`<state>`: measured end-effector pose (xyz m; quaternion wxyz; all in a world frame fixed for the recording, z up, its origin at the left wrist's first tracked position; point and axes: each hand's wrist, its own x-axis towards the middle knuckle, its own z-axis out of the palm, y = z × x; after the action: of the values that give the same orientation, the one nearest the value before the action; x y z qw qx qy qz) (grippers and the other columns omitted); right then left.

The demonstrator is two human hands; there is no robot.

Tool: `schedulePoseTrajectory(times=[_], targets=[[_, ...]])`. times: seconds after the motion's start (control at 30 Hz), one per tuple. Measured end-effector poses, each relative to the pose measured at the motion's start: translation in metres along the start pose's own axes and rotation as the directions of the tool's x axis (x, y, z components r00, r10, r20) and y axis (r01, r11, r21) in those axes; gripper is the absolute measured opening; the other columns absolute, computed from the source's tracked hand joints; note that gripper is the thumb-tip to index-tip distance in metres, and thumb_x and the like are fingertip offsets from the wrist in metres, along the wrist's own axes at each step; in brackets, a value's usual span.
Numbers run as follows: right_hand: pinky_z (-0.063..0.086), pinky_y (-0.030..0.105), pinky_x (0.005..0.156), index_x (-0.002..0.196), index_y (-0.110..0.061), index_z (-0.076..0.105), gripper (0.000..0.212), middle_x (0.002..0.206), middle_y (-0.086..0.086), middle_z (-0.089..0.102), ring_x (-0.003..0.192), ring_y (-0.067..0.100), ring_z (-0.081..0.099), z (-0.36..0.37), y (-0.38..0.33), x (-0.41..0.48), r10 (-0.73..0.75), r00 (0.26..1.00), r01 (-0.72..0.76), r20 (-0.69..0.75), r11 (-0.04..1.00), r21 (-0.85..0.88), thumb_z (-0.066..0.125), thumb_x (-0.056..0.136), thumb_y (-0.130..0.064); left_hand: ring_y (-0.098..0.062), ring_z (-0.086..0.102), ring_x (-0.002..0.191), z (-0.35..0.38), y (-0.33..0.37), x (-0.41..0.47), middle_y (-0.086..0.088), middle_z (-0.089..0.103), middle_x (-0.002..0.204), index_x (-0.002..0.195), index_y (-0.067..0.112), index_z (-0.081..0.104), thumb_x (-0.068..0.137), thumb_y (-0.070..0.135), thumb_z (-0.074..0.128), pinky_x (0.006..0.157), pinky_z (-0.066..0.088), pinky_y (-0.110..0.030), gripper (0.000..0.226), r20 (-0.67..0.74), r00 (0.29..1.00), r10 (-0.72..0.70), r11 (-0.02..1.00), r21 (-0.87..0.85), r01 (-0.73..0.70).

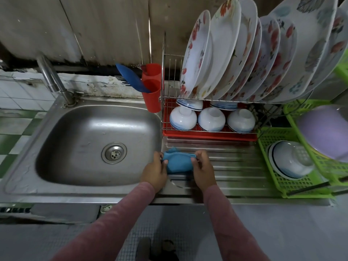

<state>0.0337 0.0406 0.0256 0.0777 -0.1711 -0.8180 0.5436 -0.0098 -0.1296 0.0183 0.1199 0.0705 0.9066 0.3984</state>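
The left hand (pixel 154 171) and the right hand (pixel 203 171) each pinch 1 end of the blue cloth (pixel 178 163). The 2 hands are a little apart, with the cloth bunched between them. The cloth is low over the ribbed steel surface (pixel 239 166), right beside the sink (pixel 79 140). I cannot tell if it touches.

I think the wiping is just at its start, and the whole surface is left to do. The sink is empty.

Behind the cloth, the rack (pixel 170 76) holds about 8 plates (pixel 224 46). They overlap, so counting is hard. Under them sit 5 white bowls (pixel 211 119). There is 1 red cup (pixel 151 91), 1 tap (pixel 50 76) and 1 green basket (pixel 273 136) with 1 more bowl (pixel 291 159).
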Motion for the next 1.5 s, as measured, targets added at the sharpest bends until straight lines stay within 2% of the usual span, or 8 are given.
schedulePoseTrajectory(times=[0.3,0.6,0.8,0.93,1.07,1.17,1.27,1.5], targets=[[0.036,0.009,0.073,0.091,-0.018,0.048,0.02,0.1,-0.005,0.045,0.083,0.001,0.048,0.0,0.0,0.014,-0.061,0.998,0.058,-0.024,0.991,-0.12,0.056,0.093,0.0,-0.029,0.061,0.082,-0.012,0.002,0.009,-0.002,0.062,0.087,0.103,0.019,0.043,0.102,0.039,0.041,0.069,0.041,-0.032,0.02,0.035,0.998,0.053,0.995,0.082,-0.055],[0.04,0.026,0.065,0.101,-0.021,0.041,0.007,0.082,-0.009,0.056,0.075,0.005,0.054,-0.006,0.01,0.0,0.035,0.998,-0.03,0.048,0.994,-0.108,0.046,0.104,-0.017,-0.024,0.059,0.085,-0.005,0.006,0.008,-0.008,0.063,0.092,0.096,0.019,0.04,0.102,0.022,0.045,0.064,0.041,-0.026,0.009,0.093,0.995,0.02,0.973,-0.23,0.002],[0.05,0.037,0.074,0.114,-0.02,0.046,0.013,0.089,0.008,0.065,0.084,0.033,0.064,0.003,-0.001,0.014,0.056,0.998,-0.041,0.026,0.911,-0.411,0.04,0.105,-0.028,-0.021,0.059,0.096,0.002,0.021,0.008,-0.004,0.059,0.107,0.114,0.02,0.039,0.101,0.015,0.046,0.075,0.043,-0.025,0.015,0.001,0.997,-0.078,0.965,-0.253,0.076],[0.049,0.038,0.085,0.123,-0.016,0.05,0.023,0.119,0.008,0.06,0.102,0.03,0.061,0.011,-0.009,0.025,0.007,0.999,0.016,0.037,0.811,-0.585,0.045,0.102,-0.025,-0.02,0.046,0.118,0.0,0.014,0.008,-0.006,0.042,0.133,0.127,0.012,0.05,0.096,0.015,0.053,0.101,0.044,-0.03,0.031,-0.088,0.991,0.101,0.993,0.072,-0.095],[0.042,0.043,0.105,0.134,-0.01,0.053,0.043,0.139,0.008,0.05,0.125,0.027,0.05,0.005,0.002,0.014,-0.22,0.956,0.291,0.193,0.786,-0.545,0.056,0.093,-0.024,-0.028,0.061,0.11,-0.003,-0.017,0.011,-0.005,0.062,0.124,0.117,0.016,0.066,0.091,0.041,0.042,0.098,0.048,-0.045,0.043,0.143,0.891,0.431,0.824,0.34,-0.453],[0.008,0.039,0.124,0.153,-0.013,0.035,0.065,0.161,0.003,0.029,0.152,0.023,0.015,0.003,0.007,0.004,-0.141,0.867,0.425,0.478,0.71,-0.562,0.05,0.09,-0.025,-0.027,0.042,0.138,-0.008,-0.023,0.01,-0.003,0.045,0.15,0.142,0.019,0.048,0.086,0.056,0.031,0.115,0.03,-0.046,0.069,0.336,0.861,0.382,0.781,0.381,-0.495],[-0.01,0.037,0.121,0.159,-0.018,0.015,0.071,0.167,-0.003,0.01,0.154,0.02,-0.006,0.006,0.01,0.004,-0.033,0.849,0.429,0.528,0.626,-0.651,0.048,0.097,-0.03,-0.019,0.011,0.151,-0.01,-0.024,0.017,0.005,0.011,0.164,0.156,0.026,0.014,0.091,0.057,0.019,0.121,0.003,-0.038,0.072,0.451,0.842,0.296,0.706,0.491,-0.511],[0.016,0.037,0.122,0.154,-0.017,0.034,0.058,0.16,0.0,0.033,0.148,0.021,0.027,0.005,0.0,0.017,-0.009,0.893,0.306,0.45,0.746,-0.592,0.045,0.1,-0.036,-0.017,0.023,0.148,-0.019,-0.018,0.028,0.005,0.019,0.163,0.156,0.028,0.018,0.084,0.064,0.009,0.118,0.015,-0.033,0.081,0.473,0.837,0.274,0.718,0.478,-0.505]])
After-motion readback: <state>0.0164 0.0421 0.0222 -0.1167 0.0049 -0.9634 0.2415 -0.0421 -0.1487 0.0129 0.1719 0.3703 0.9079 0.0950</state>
